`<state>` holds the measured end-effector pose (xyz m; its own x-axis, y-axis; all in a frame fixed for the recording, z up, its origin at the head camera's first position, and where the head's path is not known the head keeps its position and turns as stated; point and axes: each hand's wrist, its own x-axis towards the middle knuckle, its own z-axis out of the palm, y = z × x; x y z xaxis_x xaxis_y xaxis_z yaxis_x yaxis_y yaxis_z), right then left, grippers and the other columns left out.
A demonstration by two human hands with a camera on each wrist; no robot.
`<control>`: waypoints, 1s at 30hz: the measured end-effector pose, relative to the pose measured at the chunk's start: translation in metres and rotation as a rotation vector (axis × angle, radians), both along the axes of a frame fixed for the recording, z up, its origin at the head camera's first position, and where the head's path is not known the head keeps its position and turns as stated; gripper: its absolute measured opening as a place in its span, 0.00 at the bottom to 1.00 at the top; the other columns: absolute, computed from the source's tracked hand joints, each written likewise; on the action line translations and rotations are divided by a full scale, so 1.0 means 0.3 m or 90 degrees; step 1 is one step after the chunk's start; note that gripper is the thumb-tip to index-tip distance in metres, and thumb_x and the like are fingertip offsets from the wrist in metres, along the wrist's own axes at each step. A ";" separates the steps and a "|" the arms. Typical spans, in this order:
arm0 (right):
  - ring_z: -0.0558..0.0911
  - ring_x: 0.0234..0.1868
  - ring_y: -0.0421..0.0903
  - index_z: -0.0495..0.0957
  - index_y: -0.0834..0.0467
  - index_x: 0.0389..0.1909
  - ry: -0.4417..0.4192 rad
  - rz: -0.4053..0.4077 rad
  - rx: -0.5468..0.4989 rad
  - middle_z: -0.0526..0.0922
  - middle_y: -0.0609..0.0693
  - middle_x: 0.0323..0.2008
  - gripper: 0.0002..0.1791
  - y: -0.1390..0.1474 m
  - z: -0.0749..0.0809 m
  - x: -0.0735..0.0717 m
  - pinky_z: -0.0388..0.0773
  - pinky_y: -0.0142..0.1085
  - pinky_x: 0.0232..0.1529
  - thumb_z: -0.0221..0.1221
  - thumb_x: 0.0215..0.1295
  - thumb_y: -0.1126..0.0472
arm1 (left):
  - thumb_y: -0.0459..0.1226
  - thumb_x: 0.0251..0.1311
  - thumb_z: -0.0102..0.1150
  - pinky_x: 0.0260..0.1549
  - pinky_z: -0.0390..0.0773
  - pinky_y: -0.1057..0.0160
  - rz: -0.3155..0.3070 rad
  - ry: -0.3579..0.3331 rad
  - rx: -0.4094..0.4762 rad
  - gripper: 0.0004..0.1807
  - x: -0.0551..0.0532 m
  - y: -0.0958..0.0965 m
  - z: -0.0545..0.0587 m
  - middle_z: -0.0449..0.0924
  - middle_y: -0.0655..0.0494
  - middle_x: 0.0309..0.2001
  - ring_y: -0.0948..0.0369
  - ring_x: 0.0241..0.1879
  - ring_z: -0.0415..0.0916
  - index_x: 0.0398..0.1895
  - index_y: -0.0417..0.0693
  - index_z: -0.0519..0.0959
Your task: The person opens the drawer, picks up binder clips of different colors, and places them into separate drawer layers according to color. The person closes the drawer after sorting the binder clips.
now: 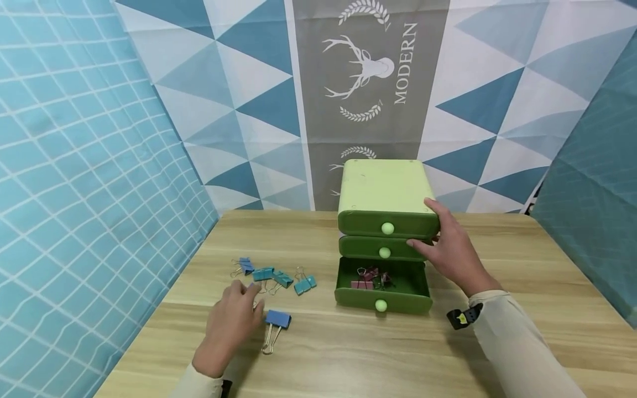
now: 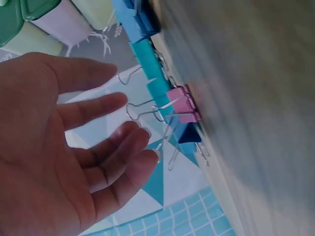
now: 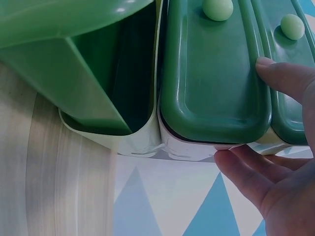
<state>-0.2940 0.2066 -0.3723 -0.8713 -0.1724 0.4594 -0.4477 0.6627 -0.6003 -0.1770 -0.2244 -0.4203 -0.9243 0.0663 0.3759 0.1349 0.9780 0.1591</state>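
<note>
My left hand (image 1: 231, 318) hovers at the binder clips on the table, fingers loosely bent and apart. In the left wrist view a pink binder clip (image 2: 182, 104) stands just past the fingertips, its wire handles toward them. A large blue binder clip (image 1: 278, 319) lies right of this hand; teal binder clips (image 1: 305, 284) and a smaller blue one (image 1: 246, 265) lie beyond it. My right hand (image 1: 455, 251) grips the right side of a green drawer cabinet (image 1: 385, 185), thumb across the drawer fronts, fingers along the side. The bottom drawer (image 1: 358, 298), pulled out, holds several pink clips (image 1: 361, 284).
The top drawer (image 1: 363, 224) and middle drawer (image 1: 360, 247) are closed, each with a round pale knob. A patterned cloth (image 1: 269, 110) hangs behind the wooden table (image 1: 318, 354). Blue checked cloth (image 1: 74, 166) lines the left side, and another sheet (image 1: 597, 204) the right.
</note>
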 end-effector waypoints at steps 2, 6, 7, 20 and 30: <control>0.78 0.55 0.65 0.45 0.49 0.81 -0.002 0.002 0.001 0.65 0.67 0.65 0.57 -0.003 -0.003 -0.001 0.78 0.60 0.48 0.73 0.58 0.62 | 0.35 0.58 0.68 0.14 0.72 0.57 0.013 -0.015 0.002 0.16 0.009 -0.015 -0.006 0.73 0.44 0.36 0.50 0.31 0.74 0.50 0.42 0.83; 0.78 0.55 0.65 0.44 0.48 0.81 -0.005 -0.004 0.007 0.66 0.67 0.65 0.57 -0.004 -0.007 0.001 0.78 0.60 0.48 0.73 0.58 0.61 | 0.33 0.55 0.68 0.13 0.73 0.56 0.023 -0.017 -0.019 0.15 0.017 -0.032 -0.010 0.75 0.41 0.34 0.50 0.27 0.75 0.47 0.40 0.84; 0.78 0.55 0.65 0.44 0.48 0.81 -0.006 -0.007 0.008 0.65 0.67 0.65 0.57 -0.003 -0.007 0.002 0.78 0.61 0.48 0.73 0.58 0.60 | 0.33 0.55 0.68 0.13 0.73 0.57 0.022 -0.015 -0.026 0.15 0.018 -0.034 -0.010 0.75 0.41 0.33 0.50 0.26 0.75 0.46 0.40 0.84; 0.76 0.57 0.66 0.44 0.47 0.81 -0.008 -0.015 0.005 0.64 0.66 0.66 0.58 -0.001 0.004 0.006 0.76 0.61 0.50 0.73 0.58 0.62 | 0.27 0.55 0.65 0.15 0.74 0.54 0.031 -0.063 -0.004 0.07 0.002 -0.053 -0.001 0.74 0.43 0.31 0.52 0.20 0.73 0.37 0.38 0.84; 0.77 0.57 0.65 0.45 0.47 0.81 -0.015 -0.016 0.000 0.64 0.66 0.67 0.58 -0.001 -0.002 0.000 0.77 0.59 0.49 0.73 0.58 0.61 | 0.31 0.54 0.69 0.18 0.72 0.57 0.046 -0.147 0.042 0.03 -0.014 -0.086 0.002 0.79 0.55 0.27 0.59 0.22 0.72 0.30 0.45 0.84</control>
